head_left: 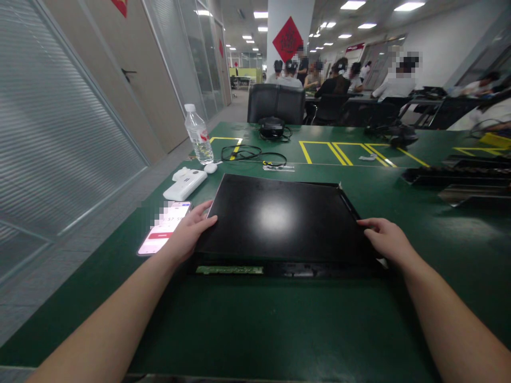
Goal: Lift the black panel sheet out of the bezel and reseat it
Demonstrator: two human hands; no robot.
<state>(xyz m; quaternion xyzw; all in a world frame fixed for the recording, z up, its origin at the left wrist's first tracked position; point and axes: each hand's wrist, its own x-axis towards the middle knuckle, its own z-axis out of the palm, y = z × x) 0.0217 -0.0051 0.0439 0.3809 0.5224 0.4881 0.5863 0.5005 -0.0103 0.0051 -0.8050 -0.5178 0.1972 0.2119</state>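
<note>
Two hands at the sides of a black panel [279, 221] in the middle of the frame.
The panel lay flat on the green table [279, 330]. The left hand [187, 234] rested on its left edge, fingers stretched out and close together. The right hand [387, 239] sat on the right edge, fingers bent and together; whether they gripped under it could not be told. A lit phone [164, 227] lay just left of the left hand, and a water bottle [198, 135] stood at the upper left.
</note>
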